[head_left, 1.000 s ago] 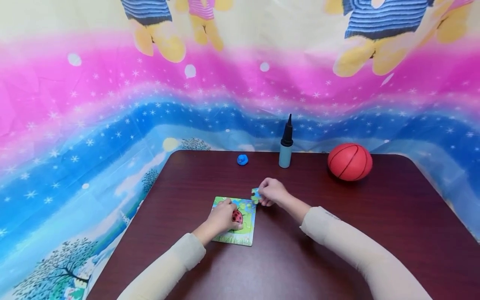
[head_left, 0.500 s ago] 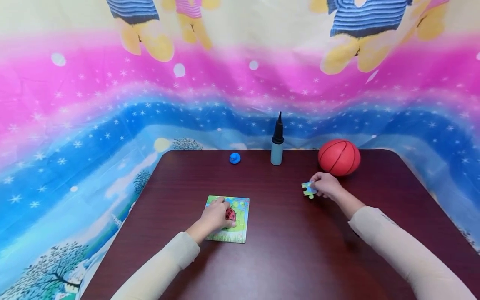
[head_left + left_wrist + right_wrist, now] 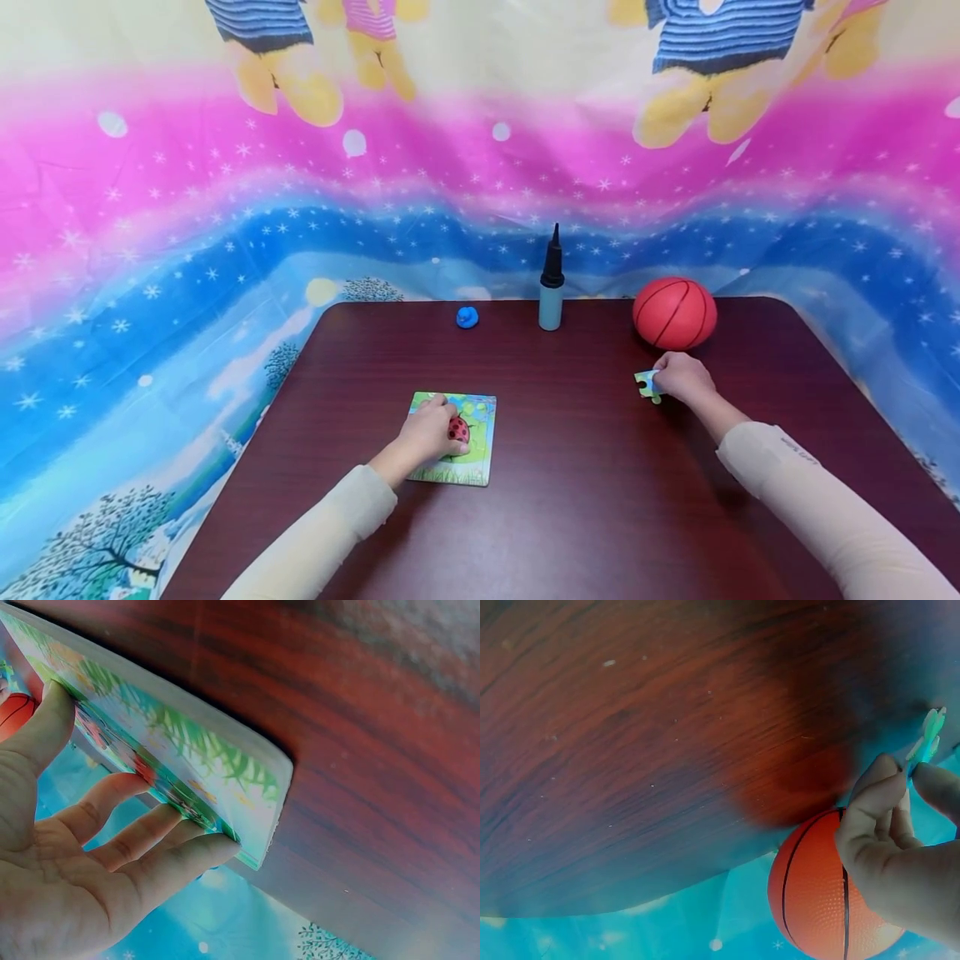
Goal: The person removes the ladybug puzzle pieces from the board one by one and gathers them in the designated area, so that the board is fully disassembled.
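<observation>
A square jigsaw puzzle (image 3: 480, 458) with a red ladybug (image 3: 458, 430) on a green and blue picture lies flat on the table. My left hand (image 3: 427, 433) rests on its left part; in the left wrist view the spread fingertips press on the puzzle's face (image 3: 217, 761). To the right, well apart from the board, my right hand (image 3: 686, 379) pinches a green and blue puzzle piece (image 3: 646, 384) by one edge. The right wrist view has this piece (image 3: 930, 735) edge-on between thumb and forefinger, close over the table.
A red basketball (image 3: 675, 314) sits at the back right, just behind my right hand. A pump (image 3: 551, 307) with a black nozzle stands at the back middle, and a small blue rubber duck (image 3: 467, 317) is left of it. A printed curtain (image 3: 480, 167) hangs behind the table.
My right hand has carried the puzzle piece rightward from the board's upper right corner to in front of the basketball. The left hand stays on the puzzle. The head view has shifted slightly.
</observation>
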Motion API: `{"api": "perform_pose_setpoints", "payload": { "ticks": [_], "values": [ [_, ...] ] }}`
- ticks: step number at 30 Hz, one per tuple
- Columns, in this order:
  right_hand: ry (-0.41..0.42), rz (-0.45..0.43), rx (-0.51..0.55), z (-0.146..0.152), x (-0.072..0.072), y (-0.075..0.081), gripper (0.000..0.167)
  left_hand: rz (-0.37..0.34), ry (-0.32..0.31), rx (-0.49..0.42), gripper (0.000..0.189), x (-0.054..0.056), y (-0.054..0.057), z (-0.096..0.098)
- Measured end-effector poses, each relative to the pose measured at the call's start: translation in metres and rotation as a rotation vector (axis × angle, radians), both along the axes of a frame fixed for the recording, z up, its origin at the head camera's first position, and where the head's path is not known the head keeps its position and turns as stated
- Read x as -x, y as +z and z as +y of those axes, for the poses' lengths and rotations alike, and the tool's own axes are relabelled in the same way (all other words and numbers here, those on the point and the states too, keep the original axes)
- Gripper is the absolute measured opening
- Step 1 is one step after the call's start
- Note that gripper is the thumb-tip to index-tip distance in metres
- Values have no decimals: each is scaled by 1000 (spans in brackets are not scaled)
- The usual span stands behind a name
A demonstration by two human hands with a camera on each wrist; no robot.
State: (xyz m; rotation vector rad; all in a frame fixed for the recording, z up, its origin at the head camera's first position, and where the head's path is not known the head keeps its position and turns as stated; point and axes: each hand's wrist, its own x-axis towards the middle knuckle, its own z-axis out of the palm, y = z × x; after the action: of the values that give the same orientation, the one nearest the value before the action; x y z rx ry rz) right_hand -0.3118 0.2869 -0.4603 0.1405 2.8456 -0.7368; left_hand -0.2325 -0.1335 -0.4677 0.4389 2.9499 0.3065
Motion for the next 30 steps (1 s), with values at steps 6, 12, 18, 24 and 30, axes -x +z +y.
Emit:
{"api": "perform_pose_setpoints", "payload": {
  "ticks": [6, 12, 18, 24, 30],
  "values": [
    [4, -22, -59, 1, 0, -5, 10, -6, 1, -2, 57, 0, -3, 0],
    [-9, -12, -83, 0, -1, -10, 19, 12, -3, 3, 58, 0, -3, 0],
    [-24, 113, -96, -13, -4, -15, 34, 10, 1, 28, 60, 0, 0, 1],
    [86, 339, -108, -56, -14, -15, 18, 18, 12, 92, 62, -3, -2, 3],
    [245, 452, -107, -120, -25, -12, 6, 18, 15, 122, 66, -3, -4, 7]
  ]
}}
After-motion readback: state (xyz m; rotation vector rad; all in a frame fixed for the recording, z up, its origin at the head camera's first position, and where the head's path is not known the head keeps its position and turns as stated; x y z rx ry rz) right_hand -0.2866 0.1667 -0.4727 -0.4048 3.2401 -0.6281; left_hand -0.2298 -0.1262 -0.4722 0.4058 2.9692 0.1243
